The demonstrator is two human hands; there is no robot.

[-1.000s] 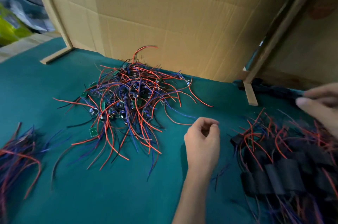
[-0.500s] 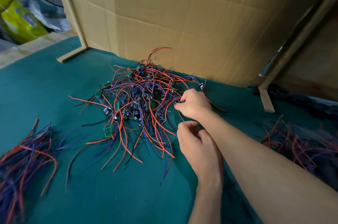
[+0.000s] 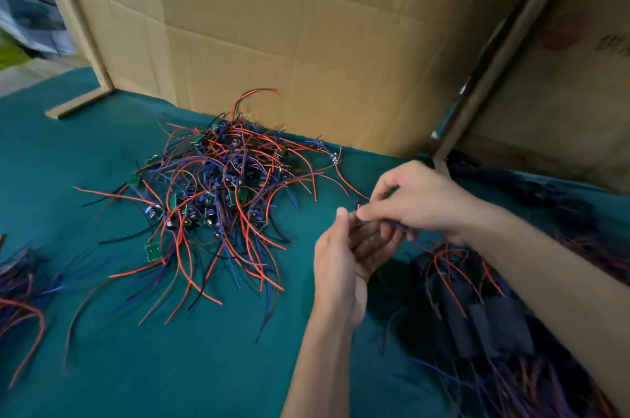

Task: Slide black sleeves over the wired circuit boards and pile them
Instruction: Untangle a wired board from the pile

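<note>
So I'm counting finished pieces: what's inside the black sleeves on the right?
The black sleeves are opaque, so the boards inside cannot be seen. Only red and blue wires show, running out of their ends across the green table.

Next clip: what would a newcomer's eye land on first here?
The tangled heap of red and blue wired circuit boards at the table's centre, in front of the cardboard wall. Next, the two hands meeting just right of it: the right hand and left hand pinch one wired piece between them. Sleeved boards in black pile at lower right.
</note>
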